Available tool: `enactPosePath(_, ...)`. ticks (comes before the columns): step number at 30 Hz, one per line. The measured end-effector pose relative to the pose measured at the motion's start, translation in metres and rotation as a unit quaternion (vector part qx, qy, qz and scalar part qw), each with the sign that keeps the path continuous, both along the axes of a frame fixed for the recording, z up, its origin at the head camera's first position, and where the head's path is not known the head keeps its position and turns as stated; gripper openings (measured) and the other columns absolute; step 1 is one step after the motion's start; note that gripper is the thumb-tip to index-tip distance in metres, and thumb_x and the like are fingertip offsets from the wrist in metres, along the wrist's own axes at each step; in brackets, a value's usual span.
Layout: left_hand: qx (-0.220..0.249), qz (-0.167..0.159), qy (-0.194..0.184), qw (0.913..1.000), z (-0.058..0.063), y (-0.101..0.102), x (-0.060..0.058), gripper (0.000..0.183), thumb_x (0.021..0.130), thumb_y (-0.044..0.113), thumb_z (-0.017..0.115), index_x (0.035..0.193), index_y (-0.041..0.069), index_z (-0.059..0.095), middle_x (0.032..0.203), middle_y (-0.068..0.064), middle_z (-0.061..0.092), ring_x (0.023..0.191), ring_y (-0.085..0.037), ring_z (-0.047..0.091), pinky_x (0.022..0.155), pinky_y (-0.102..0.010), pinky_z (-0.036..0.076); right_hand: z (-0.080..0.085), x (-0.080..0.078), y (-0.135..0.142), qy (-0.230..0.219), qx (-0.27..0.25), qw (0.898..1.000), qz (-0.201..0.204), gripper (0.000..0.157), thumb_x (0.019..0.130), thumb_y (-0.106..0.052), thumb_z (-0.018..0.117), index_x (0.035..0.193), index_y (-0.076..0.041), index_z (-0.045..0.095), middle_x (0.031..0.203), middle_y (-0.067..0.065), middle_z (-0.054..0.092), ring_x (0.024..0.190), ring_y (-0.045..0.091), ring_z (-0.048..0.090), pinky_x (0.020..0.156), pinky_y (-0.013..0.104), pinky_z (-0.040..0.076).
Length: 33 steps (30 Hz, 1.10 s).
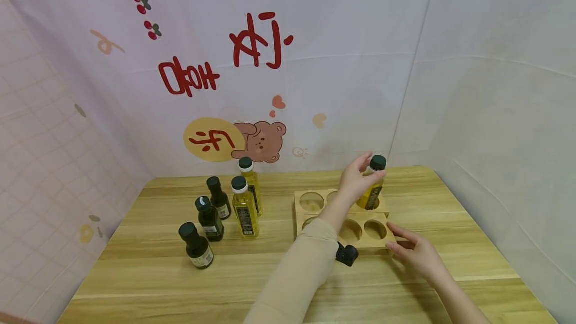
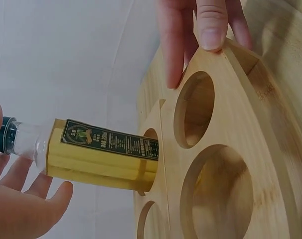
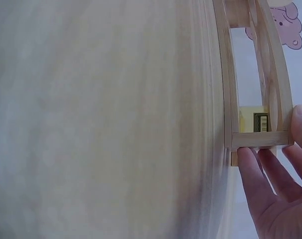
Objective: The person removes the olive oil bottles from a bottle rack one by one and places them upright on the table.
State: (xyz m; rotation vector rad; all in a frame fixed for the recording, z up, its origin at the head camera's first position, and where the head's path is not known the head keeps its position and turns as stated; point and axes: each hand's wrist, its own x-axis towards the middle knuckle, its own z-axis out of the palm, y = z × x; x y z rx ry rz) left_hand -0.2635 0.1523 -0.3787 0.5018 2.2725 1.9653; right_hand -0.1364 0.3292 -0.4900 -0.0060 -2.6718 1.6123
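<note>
A clear bottle of yellow oil (image 1: 372,195) with a dark green cap stands in the back right hole of a stepped wooden rack (image 1: 366,244). My left hand (image 1: 355,181) holds it by the neck, thumb at the cap and fingers spread along the far side. In the left wrist view the bottle (image 2: 101,159) shows its dark label, and its base is hidden in the hole. My right hand (image 1: 420,259) grips the rack's front right end. The right wrist view shows its thumb on the top board and its fingers (image 3: 255,174) against the end piece.
Left of the rack stand two more yellow oil bottles (image 1: 246,214) and several small dark bottles (image 1: 198,251) with green caps. A printed cloth (image 1: 351,89) hangs behind the wooden table (image 1: 252,269). My left forearm (image 1: 297,269) crosses over the rack, hiding some holes.
</note>
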Motion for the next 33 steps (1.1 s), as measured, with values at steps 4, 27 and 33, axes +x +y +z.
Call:
enactPosePath(4, 0.016, 0.001, -0.003, 0.9999, -0.001, 0.002, 0.001, 0.058, 0.090, 0.027, 0.076, 0.143, 0.028, 0.054, 0.139, 0.003, 0.058, 0.127, -0.015, 0.052, 0.103, -0.035, 0.043, 0.000, 0.000, 0.000, -0.001, -0.008, 1.000, 0.001, 0.061, 0.093, -0.023, 0.071, 0.146, -0.004, 0.048, 0.144, 0.029, 0.045, 0.097, 0.001, 0.063, 0.078, 0.027, 0.057)
enactPosePath(27, 0.058, 0.054, -0.008, 0.9968, -0.006, -0.007, 0.006, 0.036, 0.089, 0.020, 0.076, 0.125, 0.025, 0.071, 0.106, 0.010, 0.069, 0.106, -0.009, 0.061, 0.087, -0.028, 0.052, 0.002, 0.001, -0.002, 0.003, -0.013, 1.000, 0.002, 0.061, 0.093, -0.021, 0.071, 0.146, -0.002, 0.047, 0.143, 0.032, 0.045, 0.100, 0.011, 0.066, 0.078, 0.030, 0.057)
enactPosePath(33, 0.107, 0.052, -0.002, 0.9929, 0.001, -0.014, 0.009, 0.035, 0.089, 0.013, 0.076, 0.123, 0.021, 0.072, 0.108, 0.008, 0.068, 0.101, -0.008, 0.060, 0.086, -0.027, 0.052, 0.001, 0.002, -0.001, 0.000, -0.019, 1.000, 0.002, 0.062, 0.093, -0.022, 0.071, 0.147, -0.003, 0.047, 0.144, 0.031, 0.044, 0.096, 0.000, 0.063, 0.079, 0.030, 0.057)
